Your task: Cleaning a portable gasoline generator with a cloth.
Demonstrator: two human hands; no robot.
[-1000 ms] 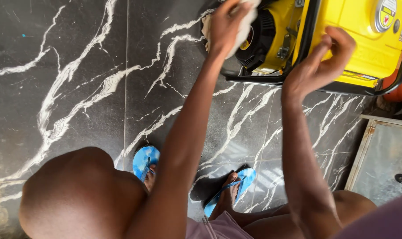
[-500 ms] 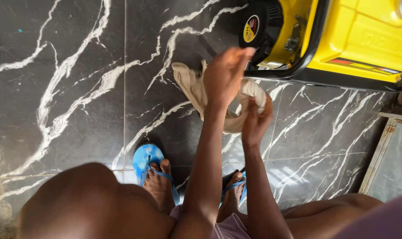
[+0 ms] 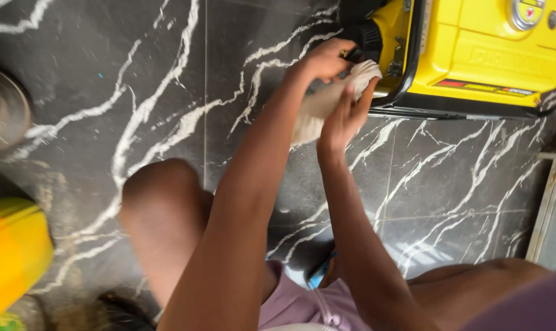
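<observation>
Bare hands: two, the left hand (image 3: 327, 59) and the right hand (image 3: 345, 116), both at about one o'clock.
Pale beige crumpled cloth rags (image 3: 327, 104): one, gripped between both hands.
Boxy yellow generators with black tube frame (image 3: 480, 49): one, at two o'clock.
Blurred yellow plastic containers (image 3: 11, 251): one, at eight o'clock.
Blue rubber sandals (image 3: 322, 270): one partly visible, at six o'clock.
Black white-veined marble floor tiles (image 3: 137, 73): four or more, joints partly hidden.
</observation>
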